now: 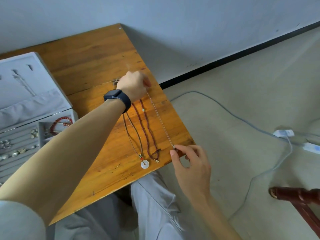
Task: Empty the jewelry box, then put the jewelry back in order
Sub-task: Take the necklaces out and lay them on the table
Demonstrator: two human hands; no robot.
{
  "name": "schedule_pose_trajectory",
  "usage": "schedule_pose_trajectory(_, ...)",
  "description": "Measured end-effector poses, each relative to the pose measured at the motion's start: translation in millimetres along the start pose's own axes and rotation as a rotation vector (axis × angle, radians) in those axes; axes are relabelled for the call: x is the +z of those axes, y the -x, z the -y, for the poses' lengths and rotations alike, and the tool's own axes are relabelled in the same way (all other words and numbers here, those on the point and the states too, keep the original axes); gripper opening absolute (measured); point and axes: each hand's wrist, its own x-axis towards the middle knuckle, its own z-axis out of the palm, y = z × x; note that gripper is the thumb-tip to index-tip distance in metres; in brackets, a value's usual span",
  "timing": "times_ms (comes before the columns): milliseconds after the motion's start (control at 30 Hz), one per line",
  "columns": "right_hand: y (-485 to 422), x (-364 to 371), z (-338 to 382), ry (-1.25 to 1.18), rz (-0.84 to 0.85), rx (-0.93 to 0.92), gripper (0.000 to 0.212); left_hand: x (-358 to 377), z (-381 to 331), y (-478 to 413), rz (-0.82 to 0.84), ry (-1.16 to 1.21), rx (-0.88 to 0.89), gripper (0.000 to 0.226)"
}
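head | thin chain point(160, 118) taut | left fingers point(146, 82) pinch far end | right fingers point(173, 153) pinch near end

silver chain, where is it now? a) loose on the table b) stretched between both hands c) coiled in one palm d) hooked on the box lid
b: the left hand holds the far end of the silver chain and the right hand pinches the near end, so it runs straight between them.

- You have a single view, worn on your head, looking forward and steeply down, close over the table point(90, 54) corner.
- The wide frame sits tilted, with the wall point(173, 18) at the top and the floor point(242, 104) on the right.
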Motion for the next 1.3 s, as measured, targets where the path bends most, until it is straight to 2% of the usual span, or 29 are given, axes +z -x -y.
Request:
schedule_pose_trajectory(233,2,4,-4,0.025,-0.031,-0.061,0.026,5,4,3,-0.056,-0.189,0.038,0.022)
schedule_pose_trajectory(467,3,6,2,0.004,-0.002,0.016,0.020,3,3,9,-0.022,-0.222,0.031,0.025)
schedule_pose_trajectory(633,1,4,16,0.172,-0.020,0.025,0.037,-1,6,20,0.003,-0.223,0.074,0.032)
schedule_pose_trajectory(833,0,0,17,0.168,0.043,0.073,0.010,8,5,43,0.084,-0.345,0.174,0.040)
schedule_pose_trajectory(967,1,-2,16,0.143,0.069,0.073,0.006,10,3,48,0.112,-0.412,0.149,0.045)
schedule_pose_trajectory(1167,-3,-19,18,0.130,0.160,0.032,0.013,-13,3,63,0.125,-0.296,0.112,0.046)
schedule_pose_trajectory(1300,-14,-38,28,0.149,0.158,-0.121,0.015,-35,14,93,0.028,-0.204,0.081,0.050)
